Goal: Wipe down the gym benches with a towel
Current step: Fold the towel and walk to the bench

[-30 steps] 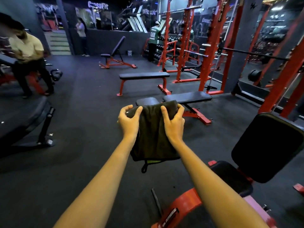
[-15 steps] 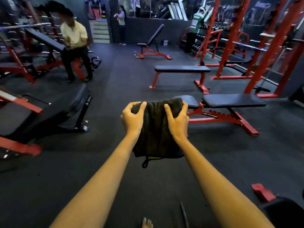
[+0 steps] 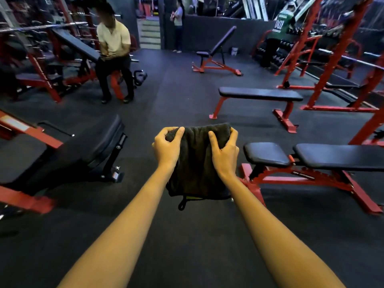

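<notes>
As hands (image 3: 167, 148) (image 3: 225, 155) grip towel's (image 3: 197, 163) edge, benches (image 3: 83, 146) (image 3: 340, 156) flank floor (image 3: 187, 96)

On my feed, both arms show bare from the bottom edge up to the wrists, slim and smooth. My left hand (image 3: 167, 149) and right hand (image 3: 225, 154) are bare as well, with slender fingers and tendons ridging the backs.

Dark floor (image 3: 187, 80) under red steel racks (image 3: 334, 59), dimly lit.
</notes>
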`<action>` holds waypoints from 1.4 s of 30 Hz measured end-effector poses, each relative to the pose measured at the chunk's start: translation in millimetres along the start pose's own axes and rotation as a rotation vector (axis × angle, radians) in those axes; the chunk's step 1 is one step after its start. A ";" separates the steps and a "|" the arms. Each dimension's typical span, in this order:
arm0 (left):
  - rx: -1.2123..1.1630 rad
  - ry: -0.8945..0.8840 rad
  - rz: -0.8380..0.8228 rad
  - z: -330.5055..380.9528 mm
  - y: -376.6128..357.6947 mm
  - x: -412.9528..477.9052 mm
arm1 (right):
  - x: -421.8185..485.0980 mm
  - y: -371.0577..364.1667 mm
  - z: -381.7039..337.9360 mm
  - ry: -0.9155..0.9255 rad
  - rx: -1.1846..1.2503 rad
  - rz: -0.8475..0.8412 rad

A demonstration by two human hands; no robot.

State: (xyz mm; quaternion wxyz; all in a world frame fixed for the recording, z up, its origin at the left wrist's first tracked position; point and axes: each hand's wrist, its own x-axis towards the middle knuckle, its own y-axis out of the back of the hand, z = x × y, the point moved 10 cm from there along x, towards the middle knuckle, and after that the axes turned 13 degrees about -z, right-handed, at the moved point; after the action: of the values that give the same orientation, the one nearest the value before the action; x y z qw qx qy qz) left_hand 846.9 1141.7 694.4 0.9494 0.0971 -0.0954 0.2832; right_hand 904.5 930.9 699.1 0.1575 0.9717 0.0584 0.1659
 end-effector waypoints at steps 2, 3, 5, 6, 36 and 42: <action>-0.006 -0.007 -0.013 -16.8 -8.4 51.8 | 49.3 -20.0 16.1 -0.005 -0.014 -0.009; -0.005 -0.009 -0.025 -24.1 -13.4 76.6 | 72.7 -28.6 24.4 -0.015 -0.026 -0.003; -0.011 -0.020 -0.056 -39.2 -27.0 131.3 | 121.6 -46.5 39.5 -0.029 -0.038 0.031; -0.011 -0.016 -0.069 -46.6 -33.9 157.1 | 143.5 -54.5 45.4 -0.038 -0.040 0.051; -0.032 -0.007 -0.298 -178.2 -404.0 894.3 | 891.2 -107.0 276.0 -0.139 -0.120 0.216; -0.055 -0.043 -0.390 -210.4 -520.9 1038.6 | 1040.2 -89.9 351.5 -0.152 -0.143 0.329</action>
State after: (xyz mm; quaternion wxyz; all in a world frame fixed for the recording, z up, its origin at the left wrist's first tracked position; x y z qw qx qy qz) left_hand 2016.4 1303.6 669.2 0.9863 0.0939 -0.1029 0.0888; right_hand 1994.7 1087.4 671.4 0.2010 0.9642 -0.1254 0.1193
